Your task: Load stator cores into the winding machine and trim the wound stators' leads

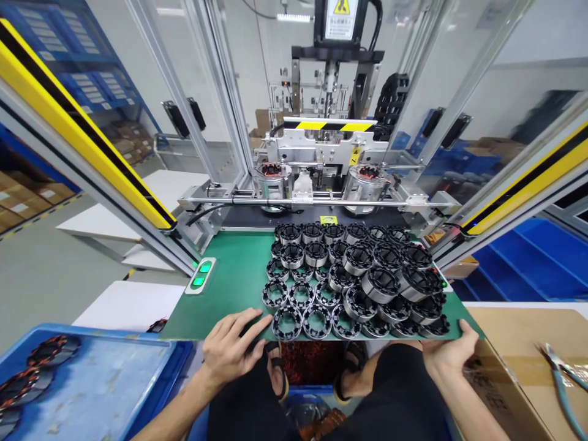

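Observation:
Rows of ring-shaped motor stator cores (316,321), with silver outsides and black slotted insulators, stand on the green worktop (239,263). They are stacked higher toward the right. My left hand (234,343) lies at the worktop's front edge, fingers stretched out and apart, with fingertips close beside the front-left core. Nothing is held in it. At the front right corner, my right hand (448,352) grips the worktop's edge, thumb on top; its other fingers are mostly hidden below. Behind the cores, two copper-wound stators (272,170) sit on metal cylinders in the machine.
Left of me a blue tray (114,373) holds several wound stators (52,350). Green-lit buttons (201,275) are set in the worktop's left side. On the right, pliers (563,386) lie on a cardboard box (528,343). Yellow-and-black posts (87,128) flank the machine opening.

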### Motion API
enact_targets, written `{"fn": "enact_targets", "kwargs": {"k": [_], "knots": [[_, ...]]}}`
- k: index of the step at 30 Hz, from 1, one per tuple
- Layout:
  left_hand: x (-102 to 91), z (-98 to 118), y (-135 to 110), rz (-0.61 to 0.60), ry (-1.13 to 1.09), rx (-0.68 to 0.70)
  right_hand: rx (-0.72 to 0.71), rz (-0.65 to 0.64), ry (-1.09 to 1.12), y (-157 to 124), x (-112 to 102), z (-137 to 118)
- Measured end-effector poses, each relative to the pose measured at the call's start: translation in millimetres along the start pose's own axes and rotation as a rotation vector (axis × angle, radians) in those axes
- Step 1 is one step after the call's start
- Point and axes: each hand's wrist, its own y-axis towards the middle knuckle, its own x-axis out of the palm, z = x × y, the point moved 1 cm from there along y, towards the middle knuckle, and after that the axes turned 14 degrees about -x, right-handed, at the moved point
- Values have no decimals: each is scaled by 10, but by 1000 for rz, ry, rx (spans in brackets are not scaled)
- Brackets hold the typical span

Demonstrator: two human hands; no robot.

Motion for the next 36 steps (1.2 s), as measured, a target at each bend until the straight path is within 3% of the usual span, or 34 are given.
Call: {"fn": "enact_targets", "kwargs": {"k": [4, 15, 20, 33, 36], "knots": [[-6, -3, 2, 0, -3, -4, -193, -45, -249, 51, -11, -12], [0, 4, -10, -2, -16, -7, -203, -131, -305, 146, -79, -38], [-6, 2, 2, 1, -9, -3, -150, -89, -207, 105, -56, -24], [15, -18, -38, -9, -7, -9, -262, -80, -242, 84, -62, 40], [19, -23, -35, -2, -11, -6, -240, -61, -151, 14, -7, 48]]}}
